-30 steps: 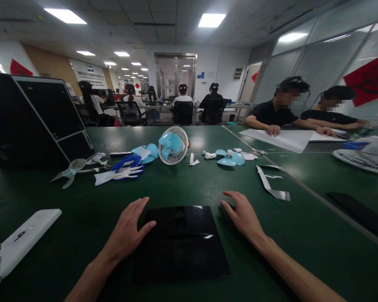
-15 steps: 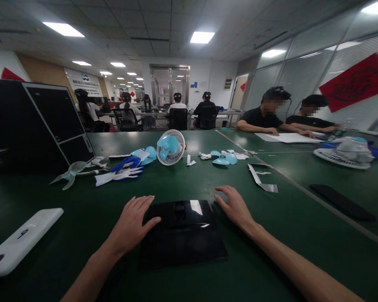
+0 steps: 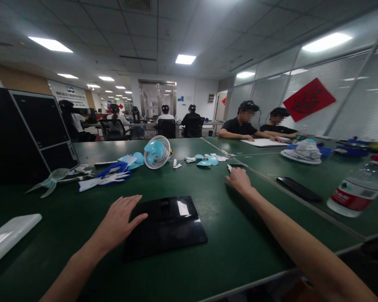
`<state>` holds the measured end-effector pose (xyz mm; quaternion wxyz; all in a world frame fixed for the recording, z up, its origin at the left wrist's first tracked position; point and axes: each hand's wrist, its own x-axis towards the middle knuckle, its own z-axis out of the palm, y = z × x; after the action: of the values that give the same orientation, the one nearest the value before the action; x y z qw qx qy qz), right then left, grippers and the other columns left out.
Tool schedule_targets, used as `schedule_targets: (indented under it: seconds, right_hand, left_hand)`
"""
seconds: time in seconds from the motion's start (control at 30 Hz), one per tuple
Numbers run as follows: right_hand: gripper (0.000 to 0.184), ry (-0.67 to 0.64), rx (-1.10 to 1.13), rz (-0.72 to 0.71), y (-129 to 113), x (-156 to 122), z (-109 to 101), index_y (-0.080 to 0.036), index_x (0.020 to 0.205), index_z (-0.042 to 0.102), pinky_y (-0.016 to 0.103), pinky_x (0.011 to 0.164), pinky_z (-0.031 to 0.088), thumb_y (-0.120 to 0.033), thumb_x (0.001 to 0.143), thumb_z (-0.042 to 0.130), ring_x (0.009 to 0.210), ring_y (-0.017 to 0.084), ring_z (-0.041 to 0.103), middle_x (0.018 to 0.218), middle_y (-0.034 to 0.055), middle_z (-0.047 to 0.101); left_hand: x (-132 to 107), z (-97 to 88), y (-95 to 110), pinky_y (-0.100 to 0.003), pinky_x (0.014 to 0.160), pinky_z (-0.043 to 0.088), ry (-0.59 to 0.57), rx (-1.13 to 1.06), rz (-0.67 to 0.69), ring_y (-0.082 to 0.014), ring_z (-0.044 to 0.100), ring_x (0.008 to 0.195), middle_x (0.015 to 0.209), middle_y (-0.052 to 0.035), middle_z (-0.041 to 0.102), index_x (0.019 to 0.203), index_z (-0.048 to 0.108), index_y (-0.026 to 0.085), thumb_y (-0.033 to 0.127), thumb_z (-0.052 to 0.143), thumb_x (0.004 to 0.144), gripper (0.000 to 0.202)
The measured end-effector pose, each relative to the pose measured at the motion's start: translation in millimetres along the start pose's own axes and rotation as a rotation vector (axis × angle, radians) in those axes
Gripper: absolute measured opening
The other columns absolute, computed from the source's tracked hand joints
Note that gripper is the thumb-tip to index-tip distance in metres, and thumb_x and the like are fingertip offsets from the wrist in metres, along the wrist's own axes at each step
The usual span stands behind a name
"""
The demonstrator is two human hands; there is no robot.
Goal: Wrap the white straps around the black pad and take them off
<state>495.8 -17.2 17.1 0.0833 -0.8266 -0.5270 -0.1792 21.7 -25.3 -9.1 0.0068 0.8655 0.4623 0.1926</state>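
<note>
A glossy black flat panel (image 3: 166,226) lies on the green table (image 3: 233,247) in front of me. My left hand (image 3: 119,222) rests open on its left edge, fingers spread and flat. My right hand (image 3: 239,180) is stretched out far to the right of the panel, palm down with fingers extended. It lies over a silvery paper strip (image 3: 230,167), of which only a tip shows beyond the fingers. Whether the fingers touch the strip is hidden.
Behind the panel stand a small white-and-blue fan (image 3: 157,152), loose blue fan blades (image 3: 208,160), blue-white gloves (image 3: 103,176) and a clear propeller (image 3: 50,180). A big black case (image 3: 25,134) stands left, a white slab (image 3: 9,237) near left. A phone (image 3: 299,188) and water bottle (image 3: 355,188) lie right. People sit beyond.
My right hand has left the panel's right edge and reached forward and right onto the paper strip. My head has turned right. My left hand stays on the panel.
</note>
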Motion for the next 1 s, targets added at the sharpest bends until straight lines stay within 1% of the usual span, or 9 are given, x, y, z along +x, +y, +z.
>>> schedule_targets:
  seconds: [0.17, 0.3, 0.37, 0.47, 0.53, 0.6, 0.67, 0.8, 1.0]
  right_hand:
    - [0.027, -0.102, -0.025, 0.082, 28, 5, 5, -0.004, 0.094, 0.068, 0.034, 0.075, 0.045, -0.020, 0.078, 0.054, 0.089, 0.029, 0.062, 0.098, 0.0241, 0.065]
    - [0.026, -0.079, -0.012, 0.099, 40, 3, -10, -0.004, 0.088, 0.070, 0.030, 0.070, 0.044, -0.014, 0.079, 0.048, 0.080, 0.025, 0.064, 0.090, 0.0234, 0.067]
    - [0.029, -0.017, -0.012, 0.113, 46, 1, -27, -0.004, 0.086, 0.070, 0.032, 0.069, 0.043, -0.017, 0.081, 0.044, 0.080, 0.026, 0.064, 0.089, 0.0234, 0.067]
    - [0.033, 0.189, 0.063, 0.124, 49, -7, -58, -0.011, 0.087, 0.070, 0.032, 0.068, 0.041, -0.026, 0.084, 0.040, 0.081, 0.026, 0.063, 0.089, 0.0186, 0.068]
    - [0.033, 0.309, 0.205, 0.122, 44, -17, -77, -0.014, 0.089, 0.070, 0.031, 0.069, 0.040, -0.031, 0.084, 0.042, 0.080, 0.024, 0.062, 0.089, 0.0146, 0.069]
    - [0.032, 0.318, 0.424, 0.098, 35, -29, -91, -0.015, 0.092, 0.069, 0.030, 0.068, 0.040, -0.035, 0.082, 0.045, 0.078, 0.022, 0.060, 0.087, 0.0116, 0.068]
    - [0.033, 0.245, 0.707, 0.036, 21, -41, -101, -0.015, 0.091, 0.068, 0.029, 0.065, 0.040, -0.040, 0.079, 0.049, 0.073, 0.020, 0.058, 0.082, 0.0089, 0.067]
    - [0.034, -0.008, 1.199, -0.091, -14, -63, -111, -0.014, 0.081, 0.064, 0.027, 0.058, 0.039, -0.047, 0.072, 0.058, 0.065, 0.016, 0.054, 0.072, 0.0047, 0.061]
    - [0.032, -0.303, 1.458, -0.199, -58, -86, -122, -0.015, 0.078, 0.062, 0.026, 0.059, 0.039, -0.045, 0.068, 0.066, 0.065, 0.014, 0.052, 0.072, 0.0032, 0.059]
  left_hand:
    - [-2, 1.3, -1, -0.051, 0.105, 0.032, 0.019, -0.008, -0.003, -0.0286, 0.043, 0.126, 0.135, -0.0090, 0.051, 0.132, 0.045, 0.020, 0.064, 0.038, 0.082, 0.067]
    - [-2, 0.1, -1, -0.052, 0.103, 0.034, 0.066, -0.024, 0.025, -0.0292, 0.045, 0.124, 0.132, -0.0094, 0.053, 0.131, 0.047, 0.019, 0.062, 0.039, 0.082, 0.065]
    - [-2, -2.1, 1, -0.052, 0.102, 0.036, 0.085, -0.042, 0.026, -0.0295, 0.046, 0.123, 0.131, -0.0092, 0.054, 0.130, 0.048, 0.020, 0.062, 0.041, 0.082, 0.064]
    - [-2, -8.4, 6, -0.048, 0.099, 0.041, 0.132, -0.107, 0.006, -0.0278, 0.049, 0.120, 0.129, -0.0079, 0.056, 0.128, 0.050, 0.021, 0.059, 0.042, 0.083, 0.059]
    - [-1, -15.5, 12, -0.046, 0.098, 0.043, 0.166, -0.164, -0.015, -0.0261, 0.051, 0.118, 0.127, -0.0072, 0.057, 0.125, 0.052, 0.022, 0.055, 0.041, 0.085, 0.053]
    - [1, -25.3, 19, -0.043, 0.096, 0.044, 0.205, -0.222, -0.027, -0.0250, 0.052, 0.115, 0.125, -0.0065, 0.057, 0.122, 0.054, 0.022, 0.051, 0.040, 0.086, 0.048]
    - [4, -36.7, 27, -0.040, 0.092, 0.046, 0.237, -0.287, -0.018, -0.0238, 0.055, 0.110, 0.122, -0.0060, 0.059, 0.117, 0.057, 0.022, 0.048, 0.040, 0.087, 0.043]
    - [13, -57.2, 41, -0.034, 0.078, 0.050, 0.257, -0.386, -0.033, -0.0205, 0.060, 0.094, 0.113, -0.0059, 0.062, 0.113, 0.059, 0.020, 0.045, 0.042, 0.087, 0.040]
    - [29, -65.7, 42, -0.032, 0.078, 0.047, 0.348, -0.528, -0.064, -0.0214, 0.057, 0.098, 0.114, -0.0075, 0.062, 0.113, 0.060, 0.018, 0.050, 0.037, 0.087, 0.047]
